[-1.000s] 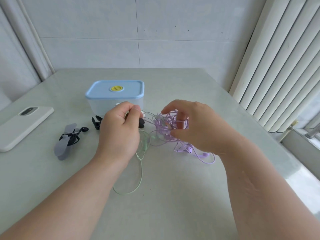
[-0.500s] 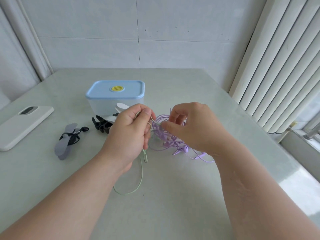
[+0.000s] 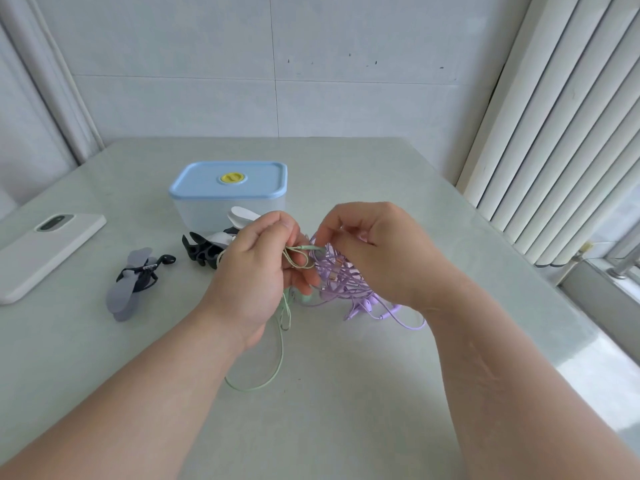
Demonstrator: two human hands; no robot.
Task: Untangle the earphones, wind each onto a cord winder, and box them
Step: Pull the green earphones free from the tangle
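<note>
Purple earphones snarled with green earphones mid-tabletop, between hands. We see left hand pinching green loop, right hand gripping purple strands just beside. Behind: blue-lidded box; black winder and white winder partly hidden by left hand. Further left: grey winder wrapped with black earphones, white phone.

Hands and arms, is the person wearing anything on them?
Nothing: the left hand and right hand show no gloves, rings or watch, and no sleeve covers the left forearm or right forearm. Faint line marks run along the right one.
</note>
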